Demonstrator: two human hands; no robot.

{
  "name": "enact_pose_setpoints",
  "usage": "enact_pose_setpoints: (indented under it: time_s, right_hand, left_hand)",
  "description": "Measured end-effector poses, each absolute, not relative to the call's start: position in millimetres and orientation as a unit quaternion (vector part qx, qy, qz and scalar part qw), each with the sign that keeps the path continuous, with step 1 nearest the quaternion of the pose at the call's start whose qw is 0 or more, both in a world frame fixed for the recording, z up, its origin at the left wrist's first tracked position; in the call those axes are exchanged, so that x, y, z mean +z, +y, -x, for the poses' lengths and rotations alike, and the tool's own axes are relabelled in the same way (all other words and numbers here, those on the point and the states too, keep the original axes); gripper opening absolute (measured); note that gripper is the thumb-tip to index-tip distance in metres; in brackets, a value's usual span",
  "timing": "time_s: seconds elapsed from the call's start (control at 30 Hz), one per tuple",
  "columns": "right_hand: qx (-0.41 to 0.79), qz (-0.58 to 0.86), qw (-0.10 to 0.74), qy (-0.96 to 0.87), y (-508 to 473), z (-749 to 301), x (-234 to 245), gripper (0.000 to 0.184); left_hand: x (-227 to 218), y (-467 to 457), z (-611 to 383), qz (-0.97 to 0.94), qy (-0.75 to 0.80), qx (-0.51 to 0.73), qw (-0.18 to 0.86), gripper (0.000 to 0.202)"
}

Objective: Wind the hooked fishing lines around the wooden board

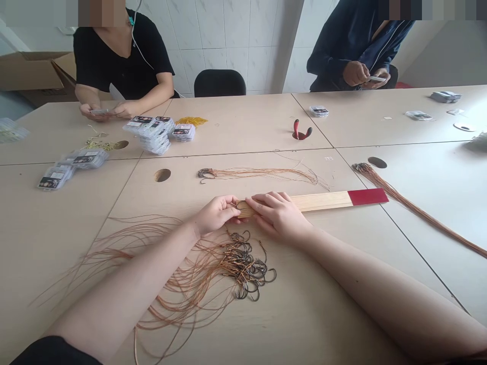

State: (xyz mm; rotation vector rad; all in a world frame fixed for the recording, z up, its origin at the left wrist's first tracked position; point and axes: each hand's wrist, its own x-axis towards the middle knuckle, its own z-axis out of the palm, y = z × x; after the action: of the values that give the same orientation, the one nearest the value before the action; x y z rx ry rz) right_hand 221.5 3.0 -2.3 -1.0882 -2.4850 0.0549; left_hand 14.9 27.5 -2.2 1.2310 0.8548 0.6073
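Observation:
A long, flat wooden strip with a red end lies slantwise across the table in front of me. My left hand is closed at its left end, thumb and fingers pinched there. A thin dark curve, like a fishhook, shows between the fingertips; most of it is hidden. My right hand grips the strip just beside it, fingers over the top and thumb along the near edge. Just below both hands lies a tangled pile of dark fishhooks. Their orange-brown lines spread left, partly under my left forearm.
Beyond the strip lies a small bundle of hooks with lines; another bundle is at right. Red-handled pliers stand in a table hole. Plastic packs are stacked at left. Two people sit opposite, small items in their hands.

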Motion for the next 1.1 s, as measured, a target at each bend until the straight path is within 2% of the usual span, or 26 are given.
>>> enact_pose_setpoints:
  time_s: [0.87,1.1]
  right_hand:
    - [0.032,0.387,0.215,-0.896,3.4,-221.7,-2.8,0.042]
    - [0.007,0.377,0.237,-0.896,3.3,-220.7,-3.7,0.038]
  left_hand:
    - [-2.2,26.0,-15.9,-0.552,0.389,0.285,0.680,0.011]
    - [-0.3,25.9,-16.7,-0.538,0.390,0.288,0.689,0.017]
